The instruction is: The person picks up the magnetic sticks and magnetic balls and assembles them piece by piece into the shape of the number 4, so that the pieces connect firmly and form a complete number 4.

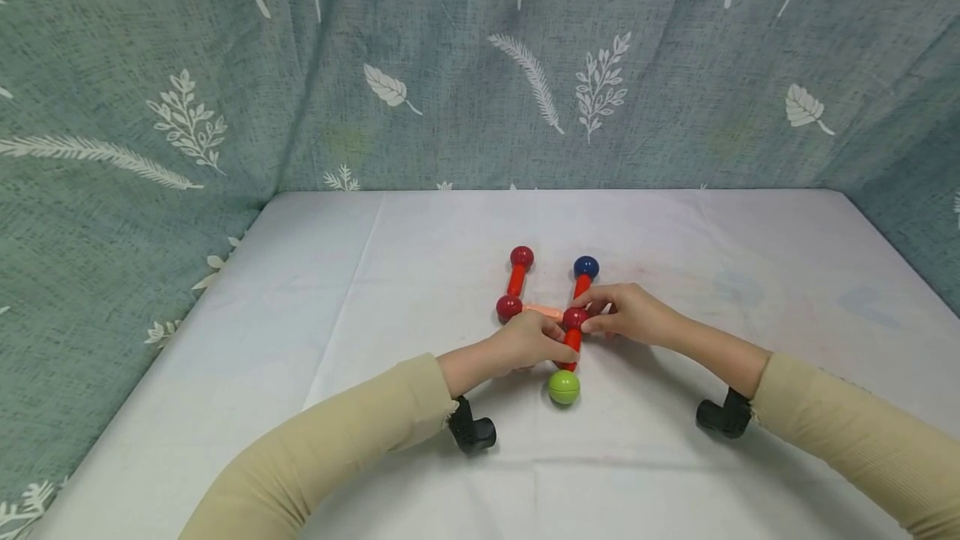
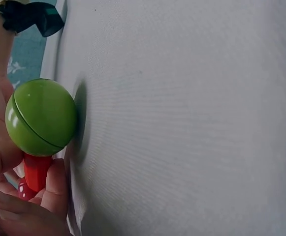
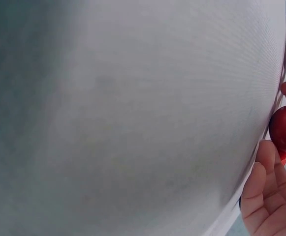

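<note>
A figure of balls and rods, probably a magnetic building toy, lies on the white cloth in the head view. My left hand [image 1: 525,342] pinches the near red rod [image 1: 572,343], which joins a green ball [image 1: 564,387] to a dark red ball [image 1: 574,319]. That dark red ball is between the thumb and fingers of my right hand [image 1: 636,315]. Beyond it, another red rod [image 1: 582,285] leads to a blue ball [image 1: 587,267]. The left wrist view shows the green ball [image 2: 42,117] close up, fingers around the red rod [image 2: 36,172] below it.
An orange rod [image 1: 543,311] runs left to a second dark red ball [image 1: 509,307]. From there a red rod [image 1: 517,281] reaches a far red ball [image 1: 522,257]. White cloth [image 1: 405,265] covers the table, and a leaf-patterned green curtain [image 1: 450,65] hangs behind.
</note>
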Tool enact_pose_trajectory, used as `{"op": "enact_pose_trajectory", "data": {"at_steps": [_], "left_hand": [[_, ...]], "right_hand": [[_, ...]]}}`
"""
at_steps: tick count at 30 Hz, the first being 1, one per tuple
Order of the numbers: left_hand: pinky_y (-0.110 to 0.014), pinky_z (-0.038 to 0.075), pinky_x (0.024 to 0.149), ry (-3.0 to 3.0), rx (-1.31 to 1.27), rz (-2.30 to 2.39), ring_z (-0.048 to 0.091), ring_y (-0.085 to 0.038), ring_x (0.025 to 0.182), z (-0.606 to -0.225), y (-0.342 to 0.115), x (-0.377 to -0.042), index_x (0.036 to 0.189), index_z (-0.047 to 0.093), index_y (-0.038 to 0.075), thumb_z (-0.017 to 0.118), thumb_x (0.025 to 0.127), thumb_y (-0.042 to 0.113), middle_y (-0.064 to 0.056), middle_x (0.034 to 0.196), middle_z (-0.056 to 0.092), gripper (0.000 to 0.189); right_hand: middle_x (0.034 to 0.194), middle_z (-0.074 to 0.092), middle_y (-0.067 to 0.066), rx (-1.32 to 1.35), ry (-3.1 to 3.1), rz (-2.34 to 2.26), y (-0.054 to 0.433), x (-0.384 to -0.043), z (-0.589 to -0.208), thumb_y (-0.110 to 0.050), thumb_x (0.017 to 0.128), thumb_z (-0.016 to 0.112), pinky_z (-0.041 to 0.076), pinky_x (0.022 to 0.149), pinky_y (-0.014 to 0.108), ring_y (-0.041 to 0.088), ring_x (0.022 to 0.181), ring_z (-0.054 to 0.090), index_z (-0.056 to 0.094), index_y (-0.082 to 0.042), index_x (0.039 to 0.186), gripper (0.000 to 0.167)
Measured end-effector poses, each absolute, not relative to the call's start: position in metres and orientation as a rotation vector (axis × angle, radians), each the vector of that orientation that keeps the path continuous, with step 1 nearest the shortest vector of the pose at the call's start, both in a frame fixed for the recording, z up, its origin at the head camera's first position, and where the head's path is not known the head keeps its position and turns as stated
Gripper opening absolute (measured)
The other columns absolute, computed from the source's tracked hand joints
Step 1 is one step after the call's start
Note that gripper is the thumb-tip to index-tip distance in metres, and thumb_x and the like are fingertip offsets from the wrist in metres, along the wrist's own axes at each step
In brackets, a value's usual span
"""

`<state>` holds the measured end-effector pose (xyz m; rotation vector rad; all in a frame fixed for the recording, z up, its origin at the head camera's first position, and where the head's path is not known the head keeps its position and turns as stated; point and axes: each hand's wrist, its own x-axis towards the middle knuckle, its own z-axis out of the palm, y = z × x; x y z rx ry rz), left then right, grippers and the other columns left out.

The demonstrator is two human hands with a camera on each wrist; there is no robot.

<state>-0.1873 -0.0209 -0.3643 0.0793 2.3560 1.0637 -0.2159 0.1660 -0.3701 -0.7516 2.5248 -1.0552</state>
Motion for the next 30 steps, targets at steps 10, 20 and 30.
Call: {"op": "enact_pose_trajectory", "data": {"at_steps": [10, 20, 30], "left_hand": [[-0.022, 0.032, 0.046, 2.351, 0.196, 1.043, 0.04, -0.013, 0.052, -0.367, -0.031, -0.18, 0.097, 0.067, 0.011, 0.075, 0.075, 0.031, 0.001, 0.068, 0.053, 0.031], [-0.023, 0.034, 0.048, 2.27, 0.289, 1.048, 0.044, -0.013, 0.056, -0.368, -0.041, -0.17, 0.118, 0.059, 0.008, 0.078, 0.071, 0.028, 0.003, 0.074, 0.062, 0.054], [-0.023, 0.032, 0.047, 2.265, 0.275, 1.113, 0.043, -0.014, 0.054, -0.367, -0.04, -0.165, 0.116, 0.059, 0.006, 0.079, 0.071, 0.024, 0.002, 0.074, 0.063, 0.052]], "right_hand": [[0.081, 0.06, 0.005, -0.745, 2.521, -1.066, 0.166, -0.217, -0.371, -0.006, 0.079, 0.069, 0.049, 0.058, 0.026, 0.015, 0.059, 0.053, 0.063, 0.0, 0.111, 0.033], [0.084, 0.062, 0.005, -0.747, 2.537, -1.068, 0.166, -0.216, -0.369, -0.007, 0.079, 0.069, 0.047, 0.056, 0.024, 0.016, 0.058, 0.053, 0.063, 0.0, 0.111, 0.034], [0.083, 0.061, 0.006, -0.738, 2.526, -1.071, 0.166, -0.216, -0.369, -0.008, 0.079, 0.069, 0.047, 0.056, 0.024, 0.015, 0.059, 0.053, 0.063, -0.001, 0.112, 0.033]]}}
